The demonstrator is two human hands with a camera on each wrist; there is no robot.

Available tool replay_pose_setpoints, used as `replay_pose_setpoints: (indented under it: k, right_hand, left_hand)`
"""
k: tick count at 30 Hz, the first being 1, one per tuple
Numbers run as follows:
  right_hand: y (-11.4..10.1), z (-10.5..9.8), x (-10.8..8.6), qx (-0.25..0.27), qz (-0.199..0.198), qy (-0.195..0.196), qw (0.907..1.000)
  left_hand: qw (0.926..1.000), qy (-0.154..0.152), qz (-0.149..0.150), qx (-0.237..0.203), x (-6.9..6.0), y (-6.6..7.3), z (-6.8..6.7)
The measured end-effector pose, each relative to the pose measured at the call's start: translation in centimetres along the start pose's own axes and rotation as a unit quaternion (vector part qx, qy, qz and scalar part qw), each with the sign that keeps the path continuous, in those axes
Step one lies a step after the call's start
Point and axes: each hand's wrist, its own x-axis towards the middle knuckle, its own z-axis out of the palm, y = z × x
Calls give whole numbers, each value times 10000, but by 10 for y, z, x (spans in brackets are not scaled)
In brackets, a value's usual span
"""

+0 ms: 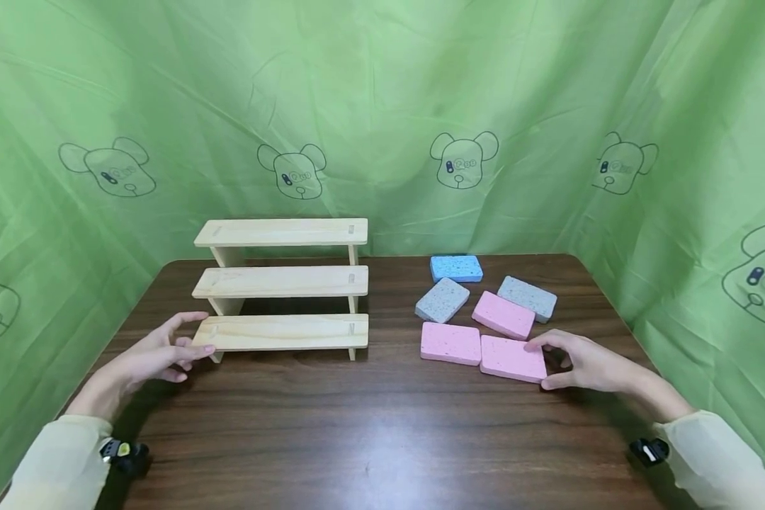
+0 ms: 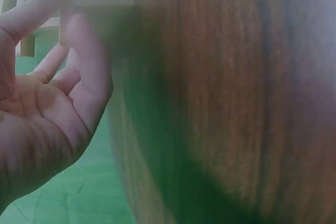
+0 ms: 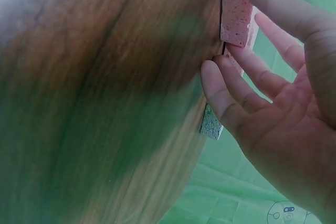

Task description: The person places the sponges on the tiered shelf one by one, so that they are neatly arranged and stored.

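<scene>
On the left of the table stands a three-step wooden rack [image 1: 280,282]. My left hand [image 1: 156,352] holds the left end of its lowest step between thumb and finger. The left wrist view shows this hand [image 2: 50,98] beside the blurred rack. To the right, my right hand [image 1: 586,360] grips the right edge of a pink sponge [image 1: 513,358] lying flat on the table. In the right wrist view, fingers of that hand [image 3: 283,82] touch the same sponge [image 3: 237,17]. A second pink sponge [image 1: 450,343] sits against its left side, a third [image 1: 503,315] just behind.
Two grey sponges [image 1: 443,300] [image 1: 528,298] and a blue sponge [image 1: 456,268] lie farther back on the dark wooden table [image 1: 357,418]. A green curtain [image 1: 370,106] with printed bear heads surrounds the table's back and sides.
</scene>
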Motion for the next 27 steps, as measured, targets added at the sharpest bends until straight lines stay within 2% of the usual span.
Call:
replay_pose_setpoints:
  k: [10, 20, 27]
  right_hand:
    - [-7, -5, 2, 445, 36, -164, 9989]
    - [-8, -17, -7, 741, 303, -351, 9962]
    - [-10, -23, 1, 1114, 483, -670, 9903]
  left_hand:
    - [9999, 47, -155, -10, -2, 3, -1]
    - [9997, 103, -192, 136, 7, 6, 6]
    - [9996, 194, 123, 152, -1, 1, -2]
